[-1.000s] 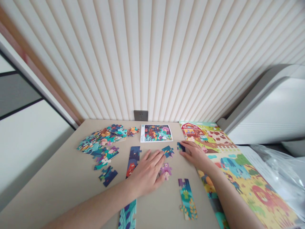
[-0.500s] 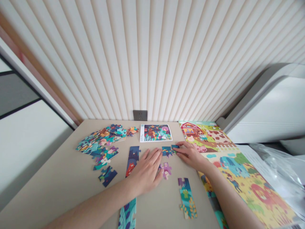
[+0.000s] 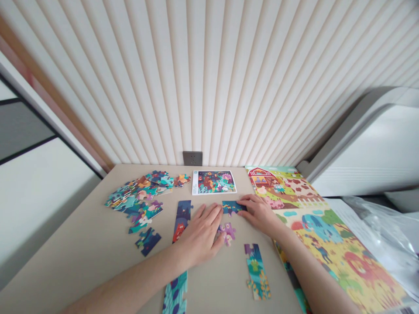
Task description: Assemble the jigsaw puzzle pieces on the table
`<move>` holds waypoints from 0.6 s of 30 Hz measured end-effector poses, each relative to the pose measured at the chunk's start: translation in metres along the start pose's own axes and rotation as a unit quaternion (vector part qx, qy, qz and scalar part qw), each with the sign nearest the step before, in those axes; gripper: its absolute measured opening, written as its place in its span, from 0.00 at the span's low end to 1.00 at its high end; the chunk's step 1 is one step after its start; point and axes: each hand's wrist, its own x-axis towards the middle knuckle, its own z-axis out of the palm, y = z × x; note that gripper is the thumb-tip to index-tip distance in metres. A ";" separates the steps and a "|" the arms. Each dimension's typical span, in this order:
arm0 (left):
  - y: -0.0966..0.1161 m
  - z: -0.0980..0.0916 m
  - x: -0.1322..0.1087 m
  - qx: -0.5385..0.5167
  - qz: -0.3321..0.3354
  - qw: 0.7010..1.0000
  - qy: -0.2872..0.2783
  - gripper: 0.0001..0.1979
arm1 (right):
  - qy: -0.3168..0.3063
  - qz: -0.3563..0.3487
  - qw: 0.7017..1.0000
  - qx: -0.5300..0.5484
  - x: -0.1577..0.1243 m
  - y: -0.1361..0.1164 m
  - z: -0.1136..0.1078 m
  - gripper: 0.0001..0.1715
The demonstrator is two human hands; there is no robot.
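Observation:
Two dark blue jigsaw puzzle pieces (image 3: pixel 231 206) lie side by side, pressed together with no gap showing. On the right one, my right hand (image 3: pixel 260 213) has its thumb and fingers at the edge, partly covering it. My left hand (image 3: pixel 204 231) lies flat with fingers stretched, its fingertips touching the left end of the pair. Close to the left thumb is a purple puzzle piece (image 3: pixel 228 233), partly hidden. Under my left hand and forearm runs a joined strip of pieces (image 3: pixel 183 213) with a red creature.
A heap of loose pieces (image 3: pixel 137 194) lies at the left, with a dark blue cluster (image 3: pixel 148 241) nearer. The picture card (image 3: pixel 214 182) is at the back. A joined strip (image 3: pixel 257 272) lies front right, beside a farm picture (image 3: pixel 284 187) and an animal picture (image 3: pixel 340 253).
My right hand has slid its dark blue piece left against the neighbouring piece, closing the gap between them. My left hand has stayed in place.

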 end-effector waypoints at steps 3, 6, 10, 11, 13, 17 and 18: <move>0.000 0.001 -0.001 0.001 0.006 1.000 0.001 0.30 | -0.011 0.003 1.000 -0.005 0.000 -0.001 0.000 0.22; -0.003 0.003 -0.002 0.007 0.013 1.000 -0.003 0.30 | -0.022 -0.004 1.000 -0.020 0.000 -0.002 -0.005 0.22; -0.005 0.003 -0.003 0.021 0.032 0.999 0.001 0.33 | -0.029 -0.001 0.998 -0.054 -0.001 -0.003 -0.011 0.22; -0.005 0.003 -0.003 0.025 0.033 0.999 0.008 0.34 | -0.026 -0.005 0.998 -0.058 -0.001 -0.004 -0.012 0.23; -0.002 0.000 -0.002 0.036 0.033 0.999 0.024 0.33 | -0.016 -0.025 0.998 -0.052 -0.001 -0.007 -0.011 0.25; 0.013 -0.011 -0.002 0.084 0.060 0.994 0.040 0.24 | -0.007 -0.068 0.997 -0.018 0.000 -0.009 -0.005 0.22; 0.017 -0.016 -0.003 0.097 0.067 0.992 0.038 0.20 | -0.007 -0.072 0.997 -0.014 0.000 -0.007 -0.003 0.20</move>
